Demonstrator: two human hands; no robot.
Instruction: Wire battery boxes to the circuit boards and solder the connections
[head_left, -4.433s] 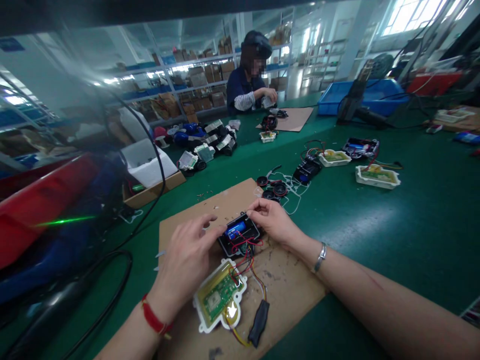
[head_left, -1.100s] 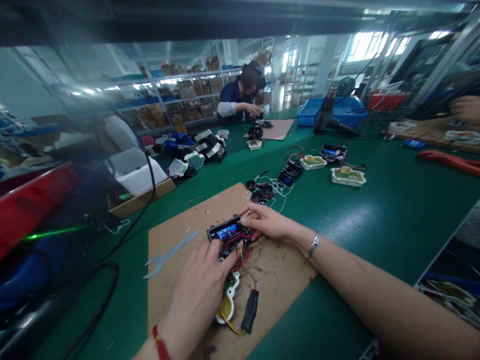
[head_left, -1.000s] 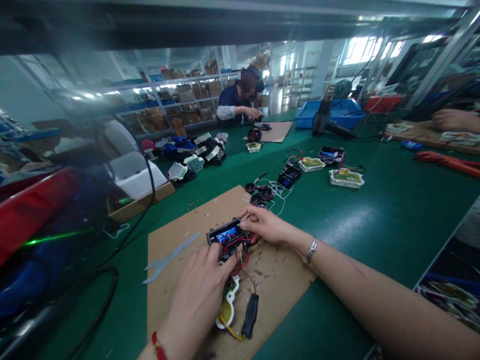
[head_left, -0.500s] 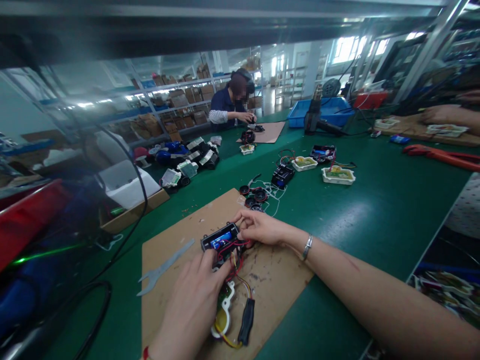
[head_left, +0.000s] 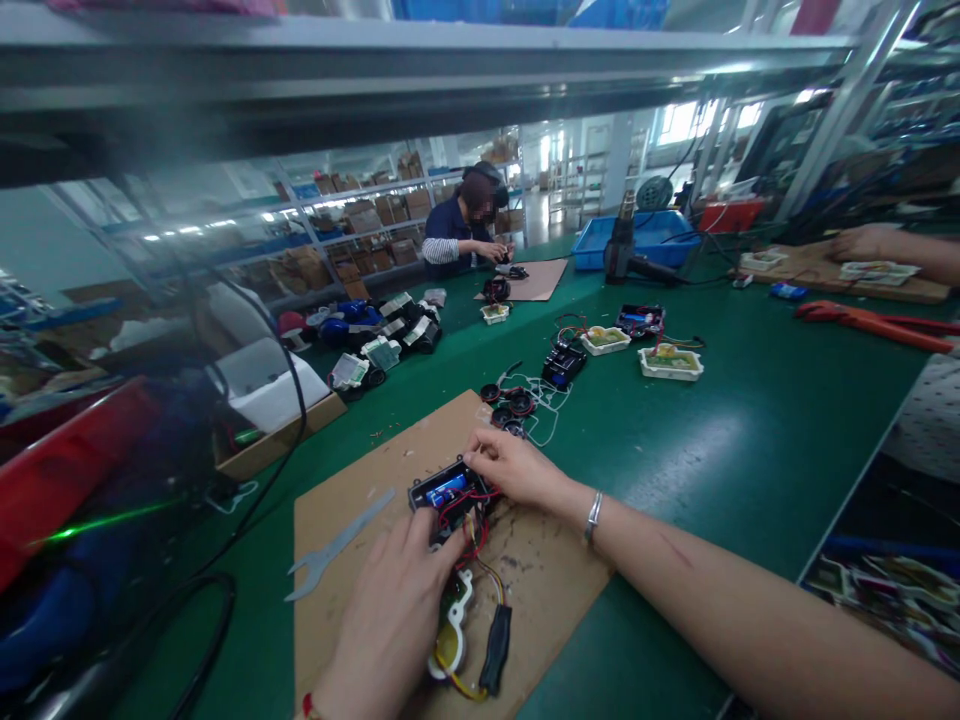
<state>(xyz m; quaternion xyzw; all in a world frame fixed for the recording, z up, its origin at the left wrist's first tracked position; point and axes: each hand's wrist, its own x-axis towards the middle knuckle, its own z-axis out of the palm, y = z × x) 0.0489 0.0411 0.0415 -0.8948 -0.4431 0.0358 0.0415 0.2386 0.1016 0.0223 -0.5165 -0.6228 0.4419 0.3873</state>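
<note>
A black plastic housing [head_left: 433, 490] with a blue battery cell [head_left: 448, 487] and red wires inside lies on the brown board. My left hand [head_left: 394, 600] holds its near side, thumb and fingers closed around the wiring there. At the housing's far right corner, my right hand [head_left: 514, 465] has thumb and forefinger pinched together; what is between them is too small to make out. Partly under my left hand sits a white-rimmed part with yellow-green filling [head_left: 450, 640]. Its wires lead to a black sleeved connector [head_left: 496, 650].
A grey open-end wrench [head_left: 337, 550] lies left on the cardboard [head_left: 360, 650]. Beyond are black ring-shaped parts with wires [head_left: 519, 402], white trays [head_left: 670, 363], a heat gun [head_left: 622, 250] and red-handled pliers [head_left: 870, 322]. A co-worker [head_left: 457, 225] sits opposite; another person's hand [head_left: 862, 243] is at right.
My right hand's fingertips have moved from the housing's right end up to its far corner, in a tighter pinch. My left hand keeps its hold. The camera view has tilted slightly upward.
</note>
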